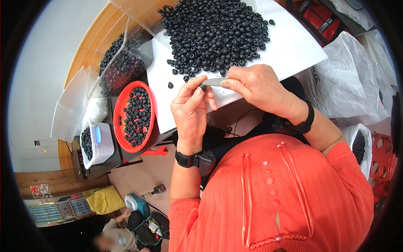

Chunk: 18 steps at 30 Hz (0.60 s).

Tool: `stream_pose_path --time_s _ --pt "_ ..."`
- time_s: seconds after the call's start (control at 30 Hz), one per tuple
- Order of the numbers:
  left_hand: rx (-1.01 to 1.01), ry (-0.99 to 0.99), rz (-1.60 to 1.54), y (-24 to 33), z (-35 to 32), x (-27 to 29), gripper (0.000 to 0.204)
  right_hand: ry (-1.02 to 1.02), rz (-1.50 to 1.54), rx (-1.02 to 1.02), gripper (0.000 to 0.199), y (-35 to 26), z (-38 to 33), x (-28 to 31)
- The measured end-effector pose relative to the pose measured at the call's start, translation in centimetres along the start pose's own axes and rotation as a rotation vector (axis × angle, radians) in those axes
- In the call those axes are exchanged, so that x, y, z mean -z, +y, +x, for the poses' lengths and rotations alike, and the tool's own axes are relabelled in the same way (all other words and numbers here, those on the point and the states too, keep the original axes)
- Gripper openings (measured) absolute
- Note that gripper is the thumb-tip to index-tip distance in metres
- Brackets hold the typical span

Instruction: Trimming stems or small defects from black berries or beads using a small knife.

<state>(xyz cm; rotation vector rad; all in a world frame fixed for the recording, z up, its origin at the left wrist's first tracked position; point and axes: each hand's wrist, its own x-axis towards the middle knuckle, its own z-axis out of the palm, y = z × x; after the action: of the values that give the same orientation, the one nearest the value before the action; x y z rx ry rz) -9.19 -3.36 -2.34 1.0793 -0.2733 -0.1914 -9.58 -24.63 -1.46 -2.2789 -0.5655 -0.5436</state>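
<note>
My left hand point(189, 113) pinches a small black round piece point(203, 87) between thumb and fingertips; the fingers cover most of it. In my right hand point(261, 87) is a small knife point(215, 82), gripped between thumb and curled fingers. Its grey blade points left and meets the black piece, or lies just over it. Both hands are above the near edge of a white tabletop point(289, 46). Beyond them spreads a large heap of black bead-like pieces point(214, 38), many with a hole in one end. A few loose ones lie close to my left hand.
Left of the tabletop stand a red basin point(116, 126), a clear plastic box point(145, 54) and a white tub point(105, 149), all holding black pieces. To the right are a white plastic bag point(340, 80) and a red stool point(384, 153). Another person point(121, 237) is at lower left.
</note>
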Motion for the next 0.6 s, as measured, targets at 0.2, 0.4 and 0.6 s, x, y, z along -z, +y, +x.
stream_pose_path --time_s 0.2,0.4,0.6 --pt "0.018 -0.001 -0.032 -0.04 0.09 0.26 0.030 -0.006 -0.028 0.022 0.029 0.08 0.03 -0.07" --pt "0.020 0.011 -0.050 -0.10 0.08 0.23 0.029 -0.011 -0.039 0.033 0.027 -0.02 -0.07 -0.18" --pt "0.029 -0.014 -0.067 -0.13 0.11 0.46 0.028 -0.008 -0.003 0.051 0.027 0.20 -0.06 -0.07"
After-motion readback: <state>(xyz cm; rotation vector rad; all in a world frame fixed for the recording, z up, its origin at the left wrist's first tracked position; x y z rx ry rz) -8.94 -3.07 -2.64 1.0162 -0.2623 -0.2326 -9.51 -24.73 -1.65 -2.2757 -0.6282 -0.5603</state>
